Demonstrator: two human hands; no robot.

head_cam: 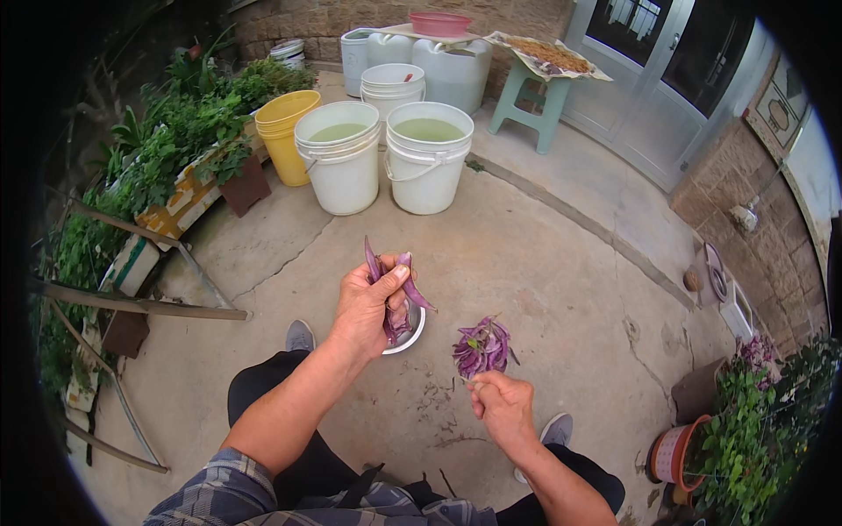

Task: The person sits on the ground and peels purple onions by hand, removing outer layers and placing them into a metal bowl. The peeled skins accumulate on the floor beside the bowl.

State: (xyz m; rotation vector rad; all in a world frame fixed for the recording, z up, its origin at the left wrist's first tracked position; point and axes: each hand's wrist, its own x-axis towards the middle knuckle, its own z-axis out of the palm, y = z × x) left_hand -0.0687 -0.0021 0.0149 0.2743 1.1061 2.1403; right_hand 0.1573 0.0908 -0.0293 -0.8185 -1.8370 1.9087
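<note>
My left hand (371,296) grips several purple bean pods (409,283), their tips sticking out past the thumb and fingers. Beneath it, a metal bowl (416,335) stands on the concrete ground, mostly covered by the hand; what it holds is largely hidden. My right hand (503,401) is pinched closed, lower and to the right, with a thin pale plant scrap at its fingertips, too small to name exactly. Just beyond that hand lies a heap of purple bean pods (483,348) on the ground, with a green leaf on it.
Dark plant scraps (431,401) are scattered between my feet. Ahead stand two white buckets (339,164) of greenish liquid, a yellow bucket (286,141) and a green stool (533,98) bearing a drying tray. A metal-legged frame (151,306) juts in from the left; potted plants (743,421) stand right.
</note>
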